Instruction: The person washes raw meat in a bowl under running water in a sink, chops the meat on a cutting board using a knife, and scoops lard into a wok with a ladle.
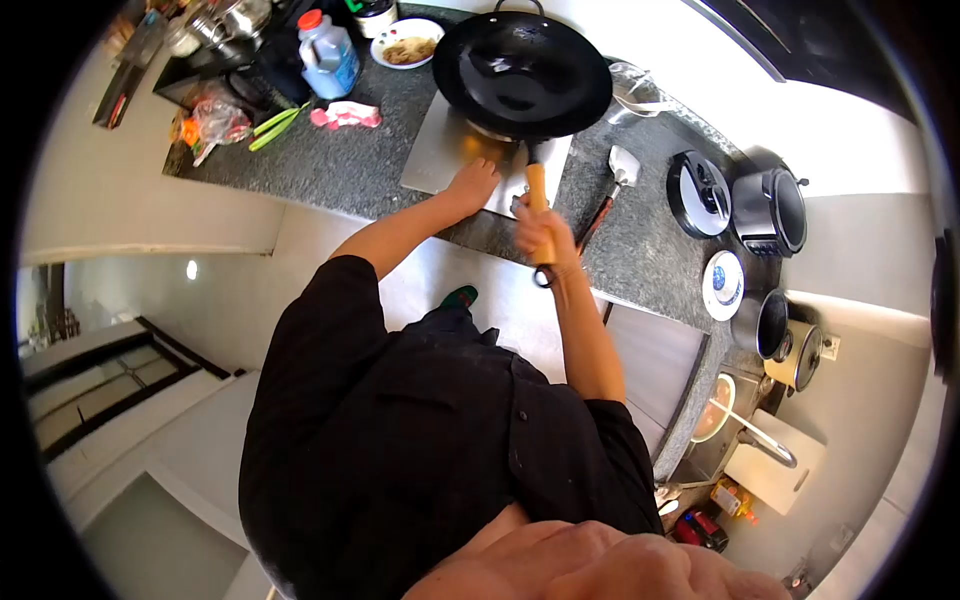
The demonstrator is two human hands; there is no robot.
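Note:
A black wok (522, 75) sits on the silver stove (430, 150) at the counter's edge, with its wooden handle (537, 185) pointing toward my body. My right hand (547, 235) is wrapped round the lower part of that handle. To its left, my left hand (475, 187) touches the front part of the stove below the wok, its fingers bent and close together; whatever may be under the fingertips is hidden. An orange glow shows on the metal just above this hand. A spatula (610, 185) with a dark red handle lies right of the stove.
Pink meat (346, 115), green stalks (275, 128), a blue jug (328, 60) and a food plate (407, 45) stand left of the wok. On the right are a black lid (698, 194), a cooker (770, 212), a white dish (723, 285) and a sink faucet (765, 440).

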